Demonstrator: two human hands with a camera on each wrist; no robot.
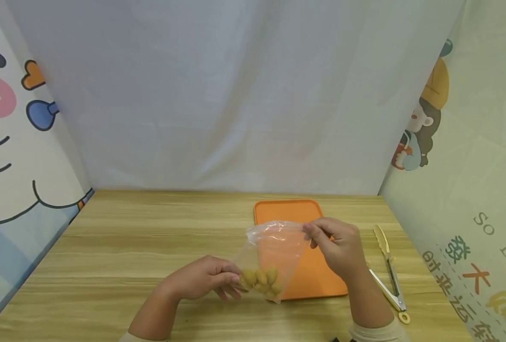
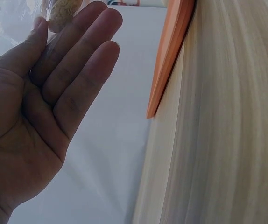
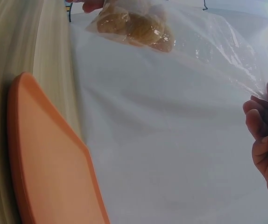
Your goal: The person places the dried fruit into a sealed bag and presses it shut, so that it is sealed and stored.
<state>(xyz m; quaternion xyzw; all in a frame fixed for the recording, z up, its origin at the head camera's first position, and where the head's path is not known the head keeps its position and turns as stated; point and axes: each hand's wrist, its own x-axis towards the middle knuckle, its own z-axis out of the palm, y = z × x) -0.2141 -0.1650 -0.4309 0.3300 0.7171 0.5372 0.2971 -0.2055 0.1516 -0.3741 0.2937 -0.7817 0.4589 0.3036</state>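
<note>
A clear plastic bag (image 1: 278,249) is held up over the orange tray (image 1: 321,280), tilted, with several golden-brown lumps (image 1: 261,280) gathered at its bottom. My right hand (image 1: 338,244) pinches the bag's upper right corner between thumb and fingers. Down at the lower left, my left hand (image 1: 210,278) pinches the bag beside the lumps. The left wrist view shows thumb and forefinger on the film next to one crumbly lump (image 2: 64,14), the other fingers extended. In the right wrist view the film stretches from the lumps (image 3: 138,28) to the right fingertips (image 3: 255,105).
Metal tongs (image 1: 394,280) with yellowish tips and a ring at the end lie spread on the wooden table (image 1: 150,237), right of the tray. A pale curtain (image 1: 193,95) stands behind the table, with printed cloths at both sides.
</note>
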